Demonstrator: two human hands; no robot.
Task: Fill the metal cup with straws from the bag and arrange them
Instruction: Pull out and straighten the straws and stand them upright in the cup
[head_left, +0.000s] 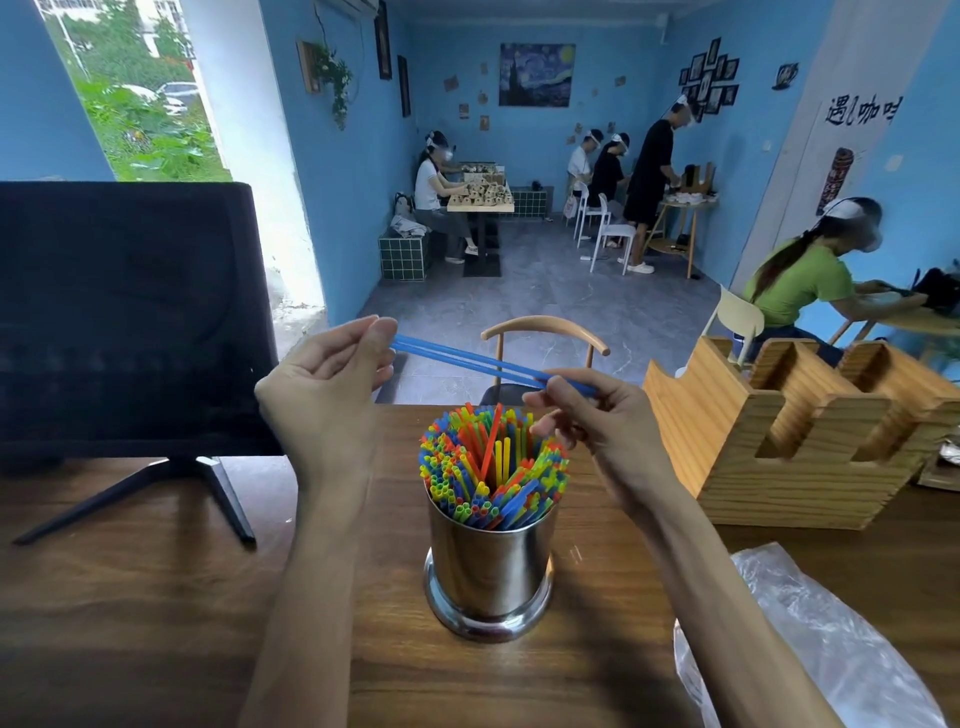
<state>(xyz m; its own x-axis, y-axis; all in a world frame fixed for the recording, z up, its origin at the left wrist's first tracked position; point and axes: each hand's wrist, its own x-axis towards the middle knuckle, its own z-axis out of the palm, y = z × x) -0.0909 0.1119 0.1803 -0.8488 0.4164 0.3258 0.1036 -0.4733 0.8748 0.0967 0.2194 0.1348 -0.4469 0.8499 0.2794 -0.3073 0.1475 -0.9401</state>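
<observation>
A shiny metal cup (489, 569) stands on the wooden table (130, 597) in front of me, packed with several colourful straws (491, 462) standing on end. Above the cup, two blue straws (467, 359) stretch nearly level between my hands. My left hand (330, 387) pinches their left ends between thumb and fingertips. My right hand (597, 421) pinches their right ends, just above the cup's right rim. A clear plastic bag (810, 639) lies crumpled on the table at the lower right.
A dark monitor (130, 317) on a stand sits at the left of the table. A wooden slotted holder (800, 431) stands at the right. A wooden chair back (545, 332) rises behind the table. Several people work at tables farther back.
</observation>
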